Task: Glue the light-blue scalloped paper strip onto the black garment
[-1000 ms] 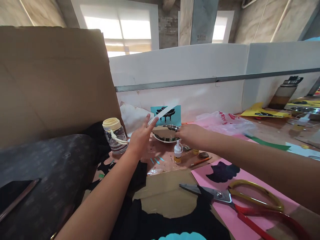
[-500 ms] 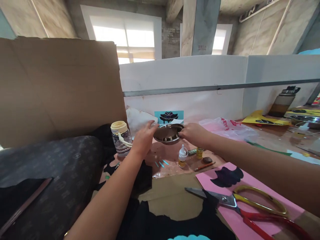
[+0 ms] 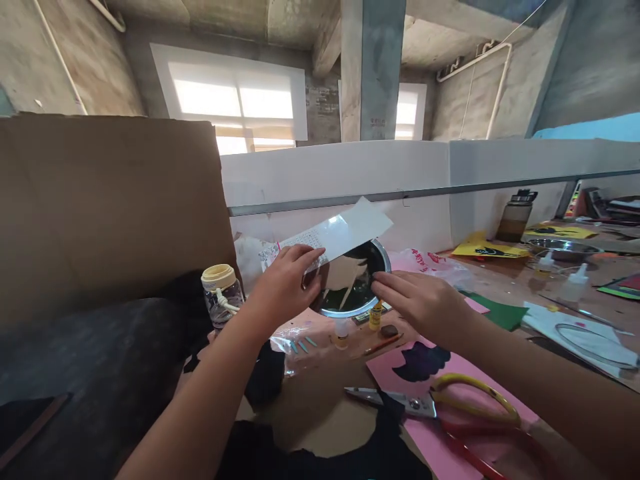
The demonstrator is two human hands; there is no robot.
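Note:
A shiny metal bowl [image 3: 381, 259] is tilted up in front of me, its dark, reflective inside facing my way. My right hand [image 3: 420, 297] pinches its right rim between fingers and thumb. At its left side is my left hand [image 3: 283, 287], fingers closed around a glossy white sheet [image 3: 350, 227] with rows of tiny dots on its left part. The sheet slants up over the bowl's top left edge. Whether the left hand also grips the bowl is hidden. Below the bowl stands a small white-topped glue bottle [image 3: 341, 333], partly blurred.
Large scissors [image 3: 415, 405] with yellow and red handles lie across pink paper [image 3: 373, 365] and black cut material [image 3: 320, 460]. A clear jar [image 3: 220, 293] stands at the left by a dark bag [image 3: 135, 373]. A yellow bottle [image 3: 375, 317] and a pencil [image 3: 384, 344] are below the bowl.
The bowl has tipped so its inside faces me more. The white sheet has come up above it in my left hand. The view has shifted right and upward.

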